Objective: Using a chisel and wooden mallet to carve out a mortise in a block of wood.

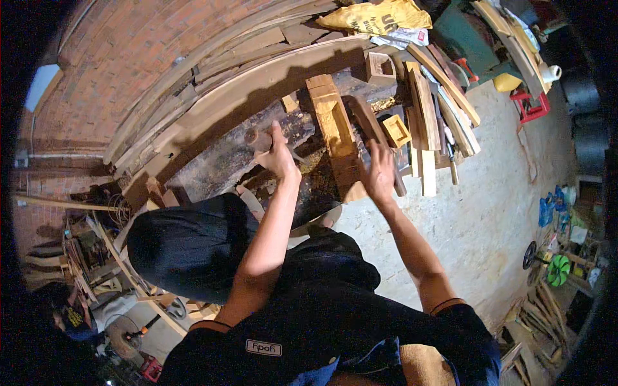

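Observation:
My left hand (280,159) is closed, thumb extended, around a wooden-handled tool (253,136) whose round end shows beside the fingers. A pointed tip sticks out on the other side of the hand; the tool's exact kind is unclear. My right hand (380,170), slightly blurred, has its fingers stretched and thumb apart. It is over or against a long dark wooden bar (365,119); how much it touches is hard to tell. Between the hands lies a light wooden block (322,90) with a rectangular hollow cut into its upper face.
A dark, worn bench (215,157) bears the block. Small hollowed wooden boxes (381,67) and a yellowish one (396,130) stand to the right, beside several wood strips (421,106). Planks (244,55) lean along the brick wall. A red stool (531,106) stands on the concrete floor.

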`<state>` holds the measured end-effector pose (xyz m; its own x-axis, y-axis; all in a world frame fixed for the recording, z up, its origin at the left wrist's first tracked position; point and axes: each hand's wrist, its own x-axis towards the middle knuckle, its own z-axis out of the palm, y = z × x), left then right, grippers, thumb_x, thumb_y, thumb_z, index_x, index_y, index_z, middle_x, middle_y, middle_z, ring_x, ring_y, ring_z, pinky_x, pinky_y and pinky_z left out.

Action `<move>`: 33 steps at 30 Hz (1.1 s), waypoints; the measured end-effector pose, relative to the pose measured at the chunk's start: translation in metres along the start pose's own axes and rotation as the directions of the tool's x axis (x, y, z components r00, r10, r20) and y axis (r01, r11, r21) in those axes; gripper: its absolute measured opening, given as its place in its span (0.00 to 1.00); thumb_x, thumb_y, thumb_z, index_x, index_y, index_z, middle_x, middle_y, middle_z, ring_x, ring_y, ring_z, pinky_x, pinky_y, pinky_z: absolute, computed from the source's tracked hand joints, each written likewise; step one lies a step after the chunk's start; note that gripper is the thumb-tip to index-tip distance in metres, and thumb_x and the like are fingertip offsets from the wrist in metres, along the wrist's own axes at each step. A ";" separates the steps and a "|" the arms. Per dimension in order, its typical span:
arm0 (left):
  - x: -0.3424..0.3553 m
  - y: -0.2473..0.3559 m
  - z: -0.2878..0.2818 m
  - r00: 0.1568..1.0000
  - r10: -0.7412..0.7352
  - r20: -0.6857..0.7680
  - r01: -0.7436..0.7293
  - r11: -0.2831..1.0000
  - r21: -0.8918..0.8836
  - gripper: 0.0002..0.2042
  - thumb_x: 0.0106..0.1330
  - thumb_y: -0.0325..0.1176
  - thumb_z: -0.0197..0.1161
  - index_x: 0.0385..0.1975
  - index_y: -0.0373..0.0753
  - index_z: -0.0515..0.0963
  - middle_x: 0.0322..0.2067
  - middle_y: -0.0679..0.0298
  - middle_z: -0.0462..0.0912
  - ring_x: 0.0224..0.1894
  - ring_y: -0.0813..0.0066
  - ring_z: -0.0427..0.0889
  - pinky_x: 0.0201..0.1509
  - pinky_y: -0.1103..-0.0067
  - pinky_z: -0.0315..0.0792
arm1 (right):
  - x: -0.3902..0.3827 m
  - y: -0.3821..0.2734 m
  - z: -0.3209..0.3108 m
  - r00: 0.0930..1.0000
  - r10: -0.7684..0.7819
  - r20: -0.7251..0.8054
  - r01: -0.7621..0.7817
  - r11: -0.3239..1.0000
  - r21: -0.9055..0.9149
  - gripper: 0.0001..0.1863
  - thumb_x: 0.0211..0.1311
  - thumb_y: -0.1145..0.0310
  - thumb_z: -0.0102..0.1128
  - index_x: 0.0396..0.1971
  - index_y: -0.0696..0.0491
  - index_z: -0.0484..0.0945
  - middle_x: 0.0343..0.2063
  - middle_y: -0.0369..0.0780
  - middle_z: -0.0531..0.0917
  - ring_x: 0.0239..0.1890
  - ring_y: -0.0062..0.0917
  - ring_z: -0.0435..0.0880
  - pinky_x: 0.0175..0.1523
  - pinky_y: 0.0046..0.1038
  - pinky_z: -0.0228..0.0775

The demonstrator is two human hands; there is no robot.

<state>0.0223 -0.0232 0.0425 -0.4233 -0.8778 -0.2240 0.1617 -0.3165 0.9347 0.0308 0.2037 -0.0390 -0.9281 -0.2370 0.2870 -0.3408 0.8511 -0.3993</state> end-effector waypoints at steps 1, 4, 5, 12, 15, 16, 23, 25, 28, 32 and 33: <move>0.005 -0.003 -0.006 0.999 -0.015 -0.048 0.015 1.000 0.017 0.11 0.59 0.36 0.74 0.30 0.41 0.76 0.24 0.71 0.76 0.26 0.82 0.72 0.32 0.80 0.68 | -0.005 -0.014 0.010 0.998 0.029 0.061 -0.032 0.998 0.045 0.38 0.60 0.59 0.66 0.65 0.61 0.62 0.54 0.54 0.72 0.55 0.50 0.71 0.61 0.45 0.64; 0.013 0.000 -0.015 0.999 0.020 0.027 -0.020 1.000 -0.004 0.11 0.59 0.36 0.74 0.29 0.42 0.76 0.22 0.72 0.75 0.25 0.82 0.71 0.31 0.79 0.66 | -0.019 -0.047 0.031 0.978 0.154 0.138 -0.155 0.988 -0.004 0.54 0.51 0.47 0.72 0.70 0.59 0.52 0.65 0.55 0.62 0.65 0.49 0.64 0.67 0.46 0.59; 0.009 0.003 -0.013 0.999 0.035 0.010 -0.035 0.999 -0.008 0.11 0.59 0.37 0.74 0.27 0.43 0.77 0.22 0.72 0.75 0.25 0.83 0.71 0.30 0.79 0.65 | -0.016 -0.053 0.037 0.945 0.268 0.190 -0.262 0.964 -0.054 0.60 0.48 0.44 0.73 0.72 0.58 0.46 0.68 0.54 0.59 0.67 0.49 0.61 0.68 0.47 0.57; 0.033 0.009 -0.028 0.995 -0.039 -0.092 0.047 0.996 0.077 0.10 0.64 0.35 0.70 0.27 0.38 0.78 0.23 0.72 0.77 0.24 0.84 0.71 0.29 0.80 0.64 | 0.008 -0.057 0.045 0.766 0.511 0.390 -0.489 0.857 -0.162 0.65 0.43 0.49 0.77 0.74 0.53 0.41 0.64 0.51 0.65 0.64 0.48 0.65 0.63 0.50 0.61; 0.032 0.020 -0.027 0.995 0.093 -0.020 -0.094 0.996 -0.014 0.11 0.64 0.36 0.71 0.27 0.38 0.78 0.24 0.71 0.78 0.24 0.84 0.71 0.28 0.82 0.63 | 0.001 -0.027 0.019 0.817 0.398 0.417 -0.485 0.866 0.123 0.59 0.41 0.55 0.79 0.72 0.47 0.50 0.60 0.50 0.68 0.61 0.49 0.68 0.62 0.52 0.60; 0.033 0.023 -0.029 0.996 0.087 -0.024 -0.088 0.996 -0.013 0.11 0.64 0.36 0.71 0.27 0.38 0.78 0.24 0.71 0.78 0.24 0.84 0.71 0.28 0.82 0.63 | -0.009 -0.015 0.011 0.854 0.329 0.403 -0.444 0.865 0.233 0.57 0.40 0.57 0.79 0.71 0.46 0.52 0.60 0.49 0.69 0.60 0.49 0.68 0.62 0.51 0.61; 0.045 0.046 -0.040 0.973 0.168 -0.156 -0.170 0.985 -0.002 0.11 0.64 0.35 0.71 0.26 0.37 0.79 0.23 0.71 0.78 0.23 0.84 0.71 0.27 0.80 0.63 | 0.036 0.010 -0.141 0.833 -0.346 0.431 0.462 0.864 -0.201 0.54 0.42 0.66 0.71 0.73 0.43 0.52 0.56 0.43 0.72 0.60 0.40 0.70 0.65 0.44 0.61; 0.051 0.047 -0.046 0.974 0.162 -0.158 -0.163 0.987 0.011 0.10 0.62 0.34 0.71 0.26 0.40 0.77 0.22 0.71 0.76 0.25 0.82 0.71 0.31 0.78 0.65 | 0.077 0.010 -0.160 0.627 -0.596 0.502 0.768 0.582 -0.267 0.45 0.50 0.65 0.63 0.72 0.45 0.58 0.54 0.40 0.74 0.59 0.34 0.72 0.67 0.40 0.61; 0.049 0.045 -0.049 0.980 0.150 -0.134 -0.153 0.988 -0.014 0.09 0.62 0.34 0.71 0.27 0.40 0.76 0.23 0.71 0.76 0.24 0.83 0.71 0.31 0.79 0.65 | 0.120 0.002 -0.137 0.371 -0.747 0.552 0.927 0.332 -0.174 0.36 0.55 0.61 0.57 0.67 0.42 0.64 0.58 0.38 0.73 0.63 0.32 0.69 0.70 0.39 0.59; 0.053 0.026 -0.071 0.979 0.191 -0.071 -0.194 0.980 -0.043 0.08 0.65 0.32 0.70 0.29 0.39 0.76 0.23 0.72 0.76 0.23 0.84 0.70 0.29 0.82 0.64 | 0.176 -0.023 -0.060 0.019 -0.786 0.619 0.995 -0.047 -0.090 0.37 0.54 0.63 0.57 0.68 0.36 0.62 0.63 0.32 0.69 0.72 0.30 0.59 0.76 0.39 0.49; 0.047 0.031 -0.065 0.974 0.214 -0.070 -0.218 0.974 -0.062 0.08 0.65 0.31 0.69 0.28 0.39 0.76 0.24 0.71 0.77 0.24 0.84 0.70 0.29 0.82 0.64 | 0.187 -0.028 -0.035 -0.036 -0.766 0.642 0.985 -0.137 -0.108 0.39 0.55 0.64 0.58 0.69 0.34 0.59 0.65 0.30 0.67 0.73 0.29 0.57 0.76 0.42 0.49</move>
<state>0.0655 -0.0974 0.0433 -0.3154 -0.9482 -0.0376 0.3050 -0.1388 0.9422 -0.1277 0.1517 0.0568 0.1985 -0.9441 -0.2632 -0.8508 -0.2993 0.4318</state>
